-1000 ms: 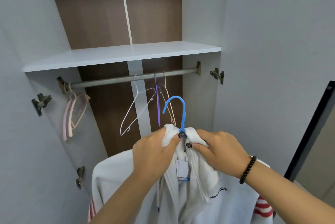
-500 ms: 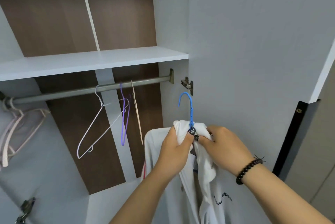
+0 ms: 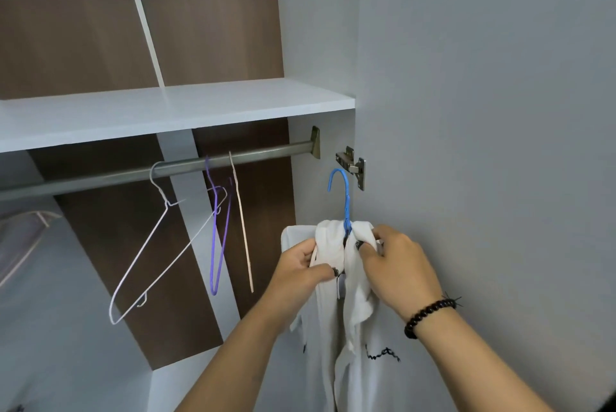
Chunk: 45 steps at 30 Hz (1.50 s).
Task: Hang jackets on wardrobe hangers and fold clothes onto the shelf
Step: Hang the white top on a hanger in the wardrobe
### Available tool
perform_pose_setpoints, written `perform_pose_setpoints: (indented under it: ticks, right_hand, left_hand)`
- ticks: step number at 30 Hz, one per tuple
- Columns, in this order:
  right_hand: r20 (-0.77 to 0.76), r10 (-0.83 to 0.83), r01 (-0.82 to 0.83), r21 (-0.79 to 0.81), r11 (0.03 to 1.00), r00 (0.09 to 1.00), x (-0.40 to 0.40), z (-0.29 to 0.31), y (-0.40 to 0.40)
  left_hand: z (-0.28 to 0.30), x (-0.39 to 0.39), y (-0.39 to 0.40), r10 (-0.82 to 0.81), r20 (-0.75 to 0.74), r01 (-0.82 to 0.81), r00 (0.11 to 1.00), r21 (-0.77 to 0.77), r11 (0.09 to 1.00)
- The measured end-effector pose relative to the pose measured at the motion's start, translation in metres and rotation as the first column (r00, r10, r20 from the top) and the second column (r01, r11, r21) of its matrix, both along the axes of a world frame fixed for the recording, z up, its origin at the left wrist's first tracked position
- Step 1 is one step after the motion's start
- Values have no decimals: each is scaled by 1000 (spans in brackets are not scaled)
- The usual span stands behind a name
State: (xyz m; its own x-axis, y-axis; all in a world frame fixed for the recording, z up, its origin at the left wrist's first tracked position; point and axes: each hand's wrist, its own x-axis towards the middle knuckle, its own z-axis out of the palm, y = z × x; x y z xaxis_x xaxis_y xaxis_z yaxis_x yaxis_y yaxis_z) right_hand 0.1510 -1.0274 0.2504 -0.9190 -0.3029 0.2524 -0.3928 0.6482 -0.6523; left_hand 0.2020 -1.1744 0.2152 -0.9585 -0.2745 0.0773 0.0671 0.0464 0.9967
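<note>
Head view only, so all comes from this 1 picture. Your left hand (image 3: 301, 266) pinches the left side of the collar of the white jacket (image 3: 336, 328), fingers curled on the cloth. Your right hand (image 3: 395, 263) grips the right side of the collar, close under the neck of the blue hanger (image 3: 345, 201). Both hands are closed on the fabric; neither holds the hanger itself, as far as I can see.

The jacket hangs down from the blue hanger, in front of the right wall of the wardrobe, its long axis vertical. The blue hook stands upright, with its open side to the left.

The relation that matters: the rail (image 3: 160, 171) lies above and to the left of your hands, running left to right under the shelf (image 3: 173, 111). The hook is below the rail's right end and not yet on it. Your left hand is nearer to the rail. I judge you must lift and go left.

On the rail hang a white wire hanger (image 3: 156, 245), a purple hanger (image 3: 218, 238) and a beige hanger (image 3: 241, 228).

Dark cursive writing (image 3: 383, 356) is on the jacket's chest; I cannot read it. A small label sits under the collar, too small to read.
</note>
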Motion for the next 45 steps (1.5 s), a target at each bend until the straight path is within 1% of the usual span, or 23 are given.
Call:
perform_pose_setpoints:
  ticks: [5, 8, 11, 14, 17, 19, 22, 23, 24, 27, 28, 33, 36, 38, 40, 43, 45]
  right_hand:
    - [-19, 3, -3, 11, 1000, 1000, -42, -11, -45]
    - [-4, 4, -3, 29, 1000, 1000, -71, -14, -79]
    - [-34, 17, -16, 29, 999, 999, -98, -13, -115]
    - [-76, 21, -18, 35, 999, 997, -120, -6, -144]
    - [-82, 21, -19, 22, 1000, 996, -142, 1, -167]
    - [-74, 16, -15, 7, 1000, 997, -155, 0, -180]
    - [-57, 11, -11, -3, 1000, 998, -171, -4, -196]
    - [-48, 12, -12, -6, 1000, 999, -176, -7, -201]
    - [-38, 10, -10, -8, 1000, 999, -180, -9, -204]
    - [-22, 0, 0, -9, 1000, 1000, -191, -15, -208]
    - [-21, 1, -1, -7, 1000, 1000, -193, -16, -207]
    - [-38, 32, -33, -32, 999, 999, -205, -11, -211]
    - [13, 62, -62, -7, 998, 998, -211, -12, -215]
    - [62, 75, -75, 13, 997, 995, -212, -22, -214]
    - [84, 83, -86, 28, 996, 993, -212, -32, -210]
    - [57, 119, -121, 47, 991, 991, -213, -37, -206]
    - [53, 146, -149, 56, 987, 988, -214, -40, -204]
  left_hand:
    - [-24, -39, -55, 117, 67, -112, 991, -73, 991]
    - [-28, -61, -89, 128, 88, -120, 988, -95, 988]
    - [-24, -85, -118, 143, 48, -136, 989, -130, 982]
    - [-19, -105, -137, 258, -22, -258, 966, -178, 950]
    - [-21, -114, -150, 338, -71, -344, 939, -133, 929]
    - [-29, -118, -159, 323, -114, -337, 939, -144, 930]
    - [-46, -126, -170, 281, -108, -301, 954, -334, 893]
    - [-51, -128, -172, 282, -94, -297, 955, -364, 883]
    - [-54, -129, -172, 295, -79, -304, 952, -350, 886]
    - [-57, -135, -166, 315, -37, -315, 948, -210, 925]
    - [-57, -139, -163, 313, -31, -312, 949, -204, 928]
    - [-58, -160, -155, 261, 52, -232, 964, -317, 920]
    - [-61, -165, -159, 234, 117, -169, 965, -405, 898]
    - [-68, -165, -159, 209, 196, -114, 958, -407, 906]
    - [-79, -165, -157, 189, 244, -84, 951, -386, 919]
    - [-93, -163, -148, 172, 259, -60, 951, -391, 918]
    - [-103, -162, -143, 168, 261, -38, 951, -440, 897]
